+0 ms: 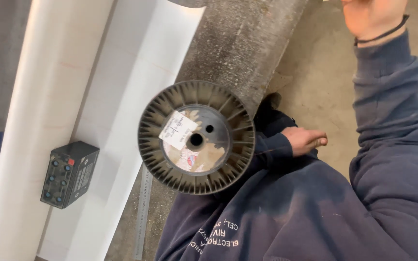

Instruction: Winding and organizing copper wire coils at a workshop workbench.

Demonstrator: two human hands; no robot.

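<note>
A grey ribbed spool (196, 137) sits at frame centre, its torn paper label facing up. At three o'clock from it, the left hand (306, 140) is curled narrow, just beside the spool; whether it holds anything, I cannot tell. At one o'clock, the right hand (371, 17) is cut off by the frame edge, its grip hidden. A black battery (69, 174) lies at nine o'clock on a white board (49, 96).

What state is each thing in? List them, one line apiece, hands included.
spool: end-on to the camera, label torn, centre hole empty
battery: resting on the white sheet, untouched
white sheet: laid out flat
left hand: closed in a fist beside the spool
right hand: raised, cut off by the picture's edge, grip not visible
</note>
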